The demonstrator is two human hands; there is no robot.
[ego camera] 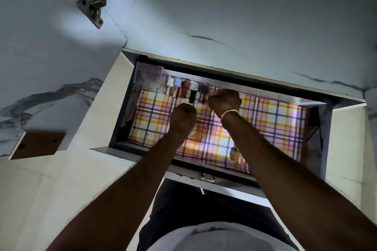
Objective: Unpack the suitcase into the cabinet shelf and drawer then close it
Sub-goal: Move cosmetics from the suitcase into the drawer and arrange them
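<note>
Both forearms reach from the bottom of the frame into the open drawer (318, 106) at centre, lined with plaid paper. Right hand (224, 101) is curled shut at the end of a row of small bottles (184, 88) along the drawer's far wall, seemingly pinching the last, dark-capped one (203, 92); the fingers are hidden, so I cannot be sure. Left hand (182, 115) is fisted just beside it, what it holds, if anything, unseen. Those bottles look light, hard, slippery and breakable, best taken by the cap or narrow body and set down gently. A clear box (148, 75) sits at the row's left end. No suitcase shows.
</note>
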